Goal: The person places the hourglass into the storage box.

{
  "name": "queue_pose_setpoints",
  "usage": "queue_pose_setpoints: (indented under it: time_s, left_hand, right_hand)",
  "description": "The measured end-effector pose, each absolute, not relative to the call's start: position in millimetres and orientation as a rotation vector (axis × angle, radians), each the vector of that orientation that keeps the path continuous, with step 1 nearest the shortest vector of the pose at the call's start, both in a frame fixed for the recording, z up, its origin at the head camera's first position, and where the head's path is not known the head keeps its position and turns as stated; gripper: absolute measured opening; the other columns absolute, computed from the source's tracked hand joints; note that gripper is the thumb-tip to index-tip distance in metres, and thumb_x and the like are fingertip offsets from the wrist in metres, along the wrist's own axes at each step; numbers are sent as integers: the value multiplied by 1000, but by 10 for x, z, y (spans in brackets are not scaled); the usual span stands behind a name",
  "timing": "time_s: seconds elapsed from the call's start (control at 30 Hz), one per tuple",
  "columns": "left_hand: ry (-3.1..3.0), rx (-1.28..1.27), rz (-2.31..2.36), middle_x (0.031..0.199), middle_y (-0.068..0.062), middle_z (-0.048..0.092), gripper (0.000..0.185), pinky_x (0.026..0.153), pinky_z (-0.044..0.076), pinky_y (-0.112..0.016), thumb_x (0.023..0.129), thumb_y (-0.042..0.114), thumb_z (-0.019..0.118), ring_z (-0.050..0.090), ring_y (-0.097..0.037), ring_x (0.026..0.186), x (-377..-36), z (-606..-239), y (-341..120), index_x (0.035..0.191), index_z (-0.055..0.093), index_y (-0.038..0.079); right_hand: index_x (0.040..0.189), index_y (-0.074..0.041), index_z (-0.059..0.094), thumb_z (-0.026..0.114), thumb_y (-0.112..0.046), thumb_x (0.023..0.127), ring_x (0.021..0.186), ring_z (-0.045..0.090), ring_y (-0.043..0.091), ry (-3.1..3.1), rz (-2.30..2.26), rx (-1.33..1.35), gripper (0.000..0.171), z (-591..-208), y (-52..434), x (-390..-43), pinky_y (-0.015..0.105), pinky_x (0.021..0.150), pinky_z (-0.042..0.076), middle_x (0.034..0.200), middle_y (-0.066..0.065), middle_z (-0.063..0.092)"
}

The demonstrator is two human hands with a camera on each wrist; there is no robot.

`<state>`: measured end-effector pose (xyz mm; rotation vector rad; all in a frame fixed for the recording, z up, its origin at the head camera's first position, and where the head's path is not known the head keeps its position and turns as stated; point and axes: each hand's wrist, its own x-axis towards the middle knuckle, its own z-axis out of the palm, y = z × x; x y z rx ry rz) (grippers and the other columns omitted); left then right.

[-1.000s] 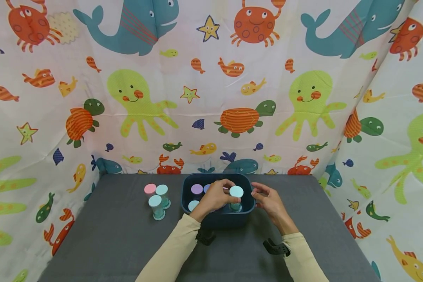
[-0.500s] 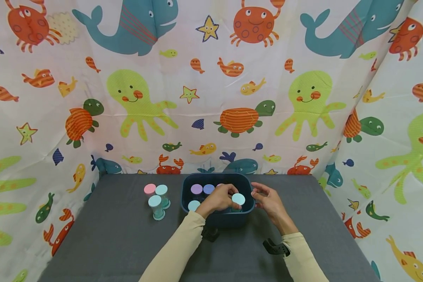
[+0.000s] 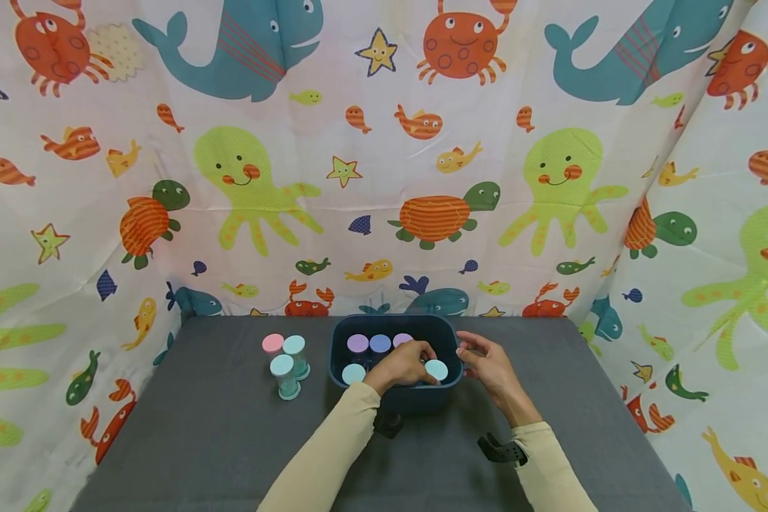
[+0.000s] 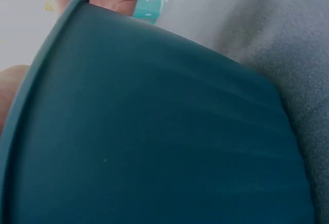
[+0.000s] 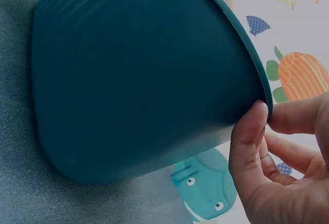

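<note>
**Cylinder (image 3: 436, 370), mint-capped, down in bin (image 3: 416, 402), grasped by left hand (image 3: 400, 365)**

Versus 1 s ago: lowered from body-showing to cap-only view, shifted slightly right, now at front right corner of bin. Followed down by left hand, thumb and fingers at cap's left edge. Uncovered in the process: blue-capped cylinder (image 3: 380, 344) and right purple-capped cylinder (image 3: 402, 340). Unchanged: rim (image 5: 252, 52) at right end of bin, pinched between thumb and fingers of right hand (image 3: 488, 359).

Edges: close to front wall, small gap to right wall, more room toward back right. Boxed in on left by hand. Also inside: left purple-capped cylinder (image 3: 358, 343) in back row, second mint-capped cylinder (image 3: 353, 373) at front left. Outside, past a gap on left: upright cluster of three cylinders (image 3: 288, 382), one pink-capped, two mint. Near tabletop's rear edge with bin; wide stretches to right and front.

Surface: grey tabletop (image 3: 217, 434), fabric-like up close. Behind and at both sides: white curtain (image 3: 384, 163) printed with whales, crabs, octopuses, turtles.
</note>
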<state>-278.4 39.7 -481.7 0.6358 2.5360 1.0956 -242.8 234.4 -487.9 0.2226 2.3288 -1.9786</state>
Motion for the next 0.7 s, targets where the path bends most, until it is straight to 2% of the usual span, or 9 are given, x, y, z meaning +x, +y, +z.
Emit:
queue_pose_setpoints:
  time_s: [0.17,0.33,0.53,0.7]
  left_hand:
    - [2552,637,1039,88,-6,65,30,69,46,-24,73,12,86,53,-11,74,-2778,-4831,429,94,65,10]
    - [2537,626,1016,84,-3,64,30,67,45,-23,74,10,85,53,-11,71,-2780,-4842,441,95,64,10]
    - [2542,625,1041,95,-4,68,37,80,51,-27,74,16,86,60,-11,81,-2777,-4820,397,103,65,11]
    - [2474,587,1249,105,-8,68,48,88,55,-33,76,19,85,65,-15,91,-2776,-4736,271,116,63,5]
  right_hand:
    - [138,-13,55,57,-14,99,90,58,19,2330,-1971,220,40,-4875,2347,-2420,37,77,57,116,12,54]
    - [139,-13,55,57,-14,99,91,57,21,2340,-1965,218,40,-4877,2346,-2420,36,77,57,118,13,54]
    - [139,-12,54,57,-14,98,91,58,20,2324,-1980,217,40,-4881,2339,-2430,30,72,56,117,13,53]
    - [138,-12,55,59,-14,98,91,58,19,2309,-1991,226,41,-4889,2347,-2440,27,71,55,116,12,53]
